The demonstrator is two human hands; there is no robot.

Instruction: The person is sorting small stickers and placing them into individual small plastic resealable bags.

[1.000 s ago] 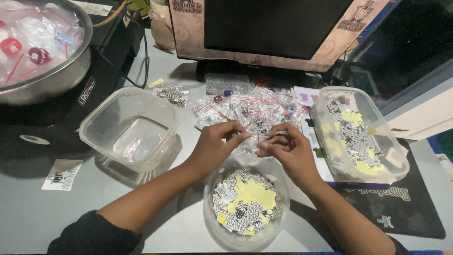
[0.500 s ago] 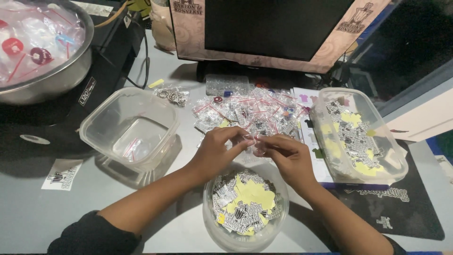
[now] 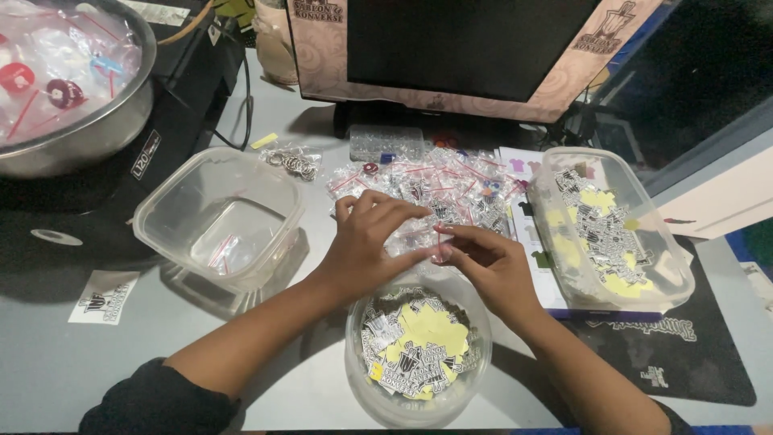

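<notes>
My left hand and my right hand meet above a round clear bowl full of black-and-white and yellow stickers. Between their fingertips they pinch a small clear zip bag with a red strip. Just beyond the hands lies a pile of small clear bags with red strips. Both hands hover over the near edge of that pile.
A clear square tub with a few small bags inside stands at left. A clear rectangular tub of stickers sits at right. A metal bowl of bagged items rests on a black device at far left. A monitor stands behind.
The two hands have drawn closer together until their fingertips touch over the small bag. Both arms stay in the same place above the sticker bowl.
</notes>
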